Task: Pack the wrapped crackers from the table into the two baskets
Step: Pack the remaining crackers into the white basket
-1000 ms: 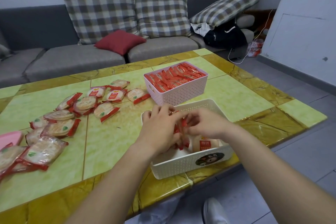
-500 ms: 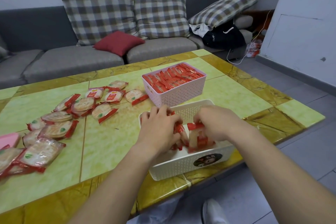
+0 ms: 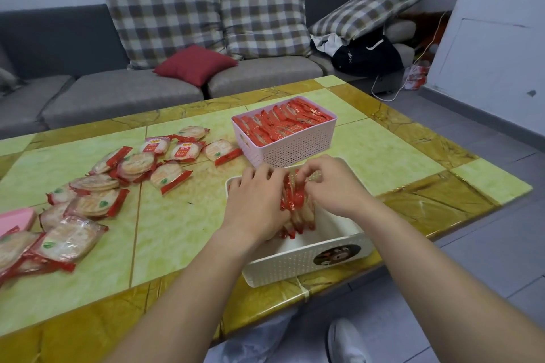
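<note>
Left hand [image 3: 259, 203] and right hand [image 3: 333, 183]: both grips closed on a standing row of red-wrapped round crackers [image 3: 295, 203] inside the white perforated plastic basket [image 3: 306, 262]. Pink perforated plastic basket [image 3: 292, 141] beyond appears full. Loose wrapped crackers [image 3: 97, 197] lie well apart on the green-and-yellow tiled table [image 3: 182, 221]. Risk: the row could topple into the bare near end if pressure is released unevenly.
</note>
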A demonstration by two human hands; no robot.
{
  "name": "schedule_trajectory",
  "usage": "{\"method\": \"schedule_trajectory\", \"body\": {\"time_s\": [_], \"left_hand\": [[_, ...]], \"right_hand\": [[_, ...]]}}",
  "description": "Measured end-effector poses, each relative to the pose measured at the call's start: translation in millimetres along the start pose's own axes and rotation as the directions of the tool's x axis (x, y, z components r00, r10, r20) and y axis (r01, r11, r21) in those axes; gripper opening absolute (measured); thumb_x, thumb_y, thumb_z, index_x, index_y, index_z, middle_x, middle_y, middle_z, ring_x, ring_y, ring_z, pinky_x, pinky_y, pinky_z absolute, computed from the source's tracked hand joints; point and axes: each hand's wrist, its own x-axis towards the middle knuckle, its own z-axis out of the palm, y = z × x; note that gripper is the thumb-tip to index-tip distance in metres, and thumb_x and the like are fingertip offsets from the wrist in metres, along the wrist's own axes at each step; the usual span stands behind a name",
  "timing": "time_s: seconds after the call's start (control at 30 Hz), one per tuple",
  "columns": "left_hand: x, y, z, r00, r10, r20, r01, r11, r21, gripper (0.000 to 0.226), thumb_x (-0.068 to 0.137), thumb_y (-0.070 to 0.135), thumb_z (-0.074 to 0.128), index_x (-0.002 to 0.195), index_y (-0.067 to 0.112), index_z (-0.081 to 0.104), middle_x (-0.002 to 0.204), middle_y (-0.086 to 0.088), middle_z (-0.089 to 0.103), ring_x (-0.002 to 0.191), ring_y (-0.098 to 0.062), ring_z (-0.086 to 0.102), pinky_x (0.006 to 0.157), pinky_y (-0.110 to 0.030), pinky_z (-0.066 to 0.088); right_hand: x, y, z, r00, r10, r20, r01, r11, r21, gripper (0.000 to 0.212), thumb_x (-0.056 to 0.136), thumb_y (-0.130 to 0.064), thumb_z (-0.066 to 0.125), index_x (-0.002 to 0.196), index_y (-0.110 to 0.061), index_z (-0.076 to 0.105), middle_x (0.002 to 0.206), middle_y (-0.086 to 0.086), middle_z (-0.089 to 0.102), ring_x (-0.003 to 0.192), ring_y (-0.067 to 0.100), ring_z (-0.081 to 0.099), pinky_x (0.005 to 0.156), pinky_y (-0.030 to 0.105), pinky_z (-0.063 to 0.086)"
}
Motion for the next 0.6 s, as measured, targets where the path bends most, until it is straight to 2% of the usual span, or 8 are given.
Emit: {"method": "schedule_trajectory", "body": {"time_s": [0.03, 0.1, 0.17, 0.23, 0.33, 0.4, 0.47, 0.6], "left_hand": [[0.2, 0.1, 0.1, 1.000, -0.002, 0.000, 0.002, 1.000, 0.003, 0.063, 0.080, 0.044, 0.066, 0.139, 0.034, 0.044, 0.132, 0.005, 0.050, 0.120, -0.026, 0.047, 0.095, -0.042, 0.039], [0.8, 0.1, -0.2, 1.000, -0.006, -0.002, 0.006, 1.000, 0.009, 0.059, 0.081, 0.043, 0.065, 0.135, 0.031, 0.045, 0.131, 0.004, 0.049, 0.119, -0.027, 0.047, 0.095, -0.042, 0.039], [0.2, 0.9, 0.2, 1.000, -0.004, 0.004, 0.004, 1.000, 0.020, 0.057, 0.081, 0.042, 0.064, 0.133, 0.029, 0.046, 0.130, 0.003, 0.049, 0.119, -0.027, 0.047, 0.095, -0.043, 0.038], [-0.3, 1.0, 0.4, 1.000, 0.002, 0.010, -0.002, 1.000, 0.021, 0.057, 0.082, 0.042, 0.064, 0.135, 0.029, 0.046, 0.130, 0.003, 0.048, 0.119, -0.027, 0.047, 0.096, -0.042, 0.038], [-0.3, 0.6, -0.4, 1.000, 0.005, 0.005, -0.005, 1.000, 0.004, 0.063, 0.082, 0.042, 0.064, 0.140, 0.031, 0.044, 0.132, 0.004, 0.048, 0.121, -0.026, 0.046, 0.098, -0.042, 0.038], [-0.1, 0.6, -1.0, 1.000, 0.007, 0.000, -0.007, 1.000, -0.003, 0.065, 0.081, 0.042, 0.065, 0.142, 0.032, 0.043, 0.132, 0.005, 0.049, 0.121, -0.025, 0.047, 0.098, -0.043, 0.038], [-0.2, 0.4, -1.8, 1.000, 0.014, 0.005, -0.014, 1.000, 0.003, 0.067, 0.080, 0.044, 0.066, 0.142, 0.033, 0.042, 0.133, 0.006, 0.049, 0.122, -0.025, 0.048, 0.098, -0.043, 0.038], [-3.5, -1.5, -13.9, 0.999, 0.034, 0.034, -0.031, 0.997, -0.068, 0.076, 0.077, 0.062, 0.066, 0.144, 0.035, 0.043, 0.137, 0.007, 0.055, 0.124, -0.022, 0.052, 0.100, -0.042, 0.042]], "right_hand": [[-0.5, -1.2, 0.8, 0.999, 0.035, -0.015, -0.034, 0.998, 0.056, 0.017, 0.084, 0.003, 0.059, 0.083, -0.008, 0.072, 0.088, 0.014, 0.071, 0.068, 0.029, 0.066, 0.068, 0.040, 0.056], [-0.9, 1.6, 6.2, 0.996, 0.093, -0.014, -0.093, 0.995, 0.042, 0.004, 0.085, -0.011, 0.068, 0.083, -0.012, 0.065, 0.085, 0.013, 0.070, 0.074, 0.028, 0.067, 0.074, 0.047, 0.059], [-1.9, 8.4, 13.6, 0.977, 0.208, 0.050, -0.207, 0.978, -0.025, 0.023, 0.088, -0.031, 0.070, 0.076, -0.019, 0.055, 0.087, 0.013, 0.068, 0.084, 0.031, 0.069, 0.077, 0.052, 0.060], [-2.7, 11.4, 17.4, 0.936, 0.316, 0.153, -0.317, 0.948, -0.015, 0.032, 0.092, -0.042, 0.065, 0.074, -0.016, 0.058, 0.088, 0.017, 0.072, 0.084, 0.034, 0.072, 0.076, 0.053, 0.063], [0.6, 9.7, 15.3, 0.937, 0.304, 0.173, -0.328, 0.937, 0.124, 0.039, 0.086, -0.049, 0.061, 0.079, -0.011, 0.067, 0.092, 0.023, 0.076, 0.085, 0.040, 0.073, 0.082, 0.057, 0.061], [0.5, 6.6, 13.4, 0.940, 0.290, 0.179, -0.313, 0.943, 0.117, 0.047, 0.094, -0.051, 0.055, 0.088, -0.007, 0.070, 0.093, 0.018, 0.077, 0.089, 0.037, 0.073, 0.085, 0.049, 0.060], [-1.0, 8.3, 14.6, 0.939, 0.249, 0.237, -0.258, 0.966, 0.005, 0.044, 0.104, -0.047, 0.046, 0.096, -0.013, 0.072, 0.093, 0.007, 0.076, 0.091, 0.027, 0.071, 0.082, 0.037, 0.053], [-4.6, 4.1, 9.7, 0.932, 0.259, 0.252, -0.251, 0.966, -0.063, 0.053, 0.106, -0.050, 0.037, 0.111, -0.011, 0.072, 0.110, 0.009, 0.075, 0.103, 0.027, 0.068, 0.093, 0.038, 0.050]]}}
